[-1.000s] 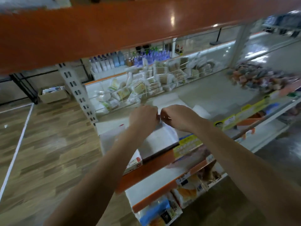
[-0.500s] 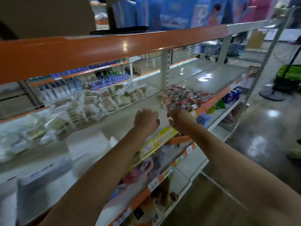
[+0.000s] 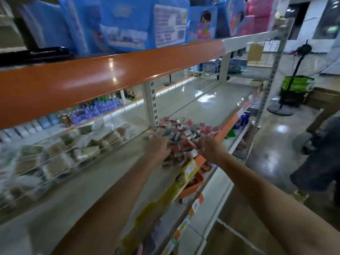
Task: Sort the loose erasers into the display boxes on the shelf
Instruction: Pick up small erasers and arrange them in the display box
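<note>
My left hand [image 3: 156, 146] and right hand [image 3: 211, 148] have moved over to the eraser pile [image 3: 182, 131]. Both now touch it. It's too blurry to tell if my fingers hold any yet.

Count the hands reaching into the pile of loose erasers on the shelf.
2. The left hand is at the near left edge of the eraser pile; the right hand is at its near right edge. Fingertips are blurred.

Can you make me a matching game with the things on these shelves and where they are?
Things:
1. pile of erasers
2. blue packages
3. clear display boxes
4. standing fan

Places:
A. on the floor to the right
B. top shelf
C. at both hands, left hand and right hand
D. left on the middle shelf

Pairs: 1-C, 2-B, 3-D, 4-A
</note>
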### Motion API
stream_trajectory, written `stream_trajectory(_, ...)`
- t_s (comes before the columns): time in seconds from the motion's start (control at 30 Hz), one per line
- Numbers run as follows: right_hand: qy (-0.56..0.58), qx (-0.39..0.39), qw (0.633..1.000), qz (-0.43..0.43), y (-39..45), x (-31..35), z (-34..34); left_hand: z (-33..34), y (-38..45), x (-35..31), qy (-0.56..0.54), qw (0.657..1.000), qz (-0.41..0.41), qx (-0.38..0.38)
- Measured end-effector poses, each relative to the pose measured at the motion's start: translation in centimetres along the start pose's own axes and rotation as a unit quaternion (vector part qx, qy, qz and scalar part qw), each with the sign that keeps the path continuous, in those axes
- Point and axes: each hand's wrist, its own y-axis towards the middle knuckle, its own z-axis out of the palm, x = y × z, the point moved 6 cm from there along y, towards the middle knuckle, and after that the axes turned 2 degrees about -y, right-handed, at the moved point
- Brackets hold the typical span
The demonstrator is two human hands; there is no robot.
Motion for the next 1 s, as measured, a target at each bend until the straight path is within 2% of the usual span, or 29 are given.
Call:
stream_trajectory(0.13,0.03,-0.018,0.998,0.043,2.2,-2.1,1.0,1.7,3.7,1.7,-0.033,0.999,-0.028,0.026)
stream_trajectory(0.33,0.093,-0.056,0.994,0.024,4.8,-4.2,2.2,3.4,6.0,2.7,-0.069,0.995,-0.063,0.038)
stream_trajectory(0.5,0.161,-0.08,0.982,-0.051,6.6,-4.9,1.5,3.5,6.2,3.4,-0.059,0.994,-0.094,0.007)
stream_trajectory(0.67,0.254,-0.076,0.949,-0.173,7.9,-3.1,-0.6,2.9,5.0,2.9,-0.093,0.993,-0.065,-0.035)
stream_trajectory(0.73,0.299,-0.052,0.931,-0.203,8.3,-1.8,-0.9,2.2,3.7,2.8,-0.14,0.986,-0.071,-0.055)
stream_trajectory(0.83,0.353,0.013,0.908,-0.226,8.6,0.4,-0.3,2.3,1.3,4.1,-0.218,0.965,-0.142,-0.036)
stream_trajectory(0.9,0.401,0.065,0.884,-0.231,8.2,2.1,0.4,2.4,-0.9,5.2,-0.285,0.937,-0.204,-0.023)
stream_trajectory(1.0,0.478,0.134,0.835,-0.236,7.1,4.8,1.3,1.5,-4.4,5.7,-0.384,0.886,-0.255,-0.049)
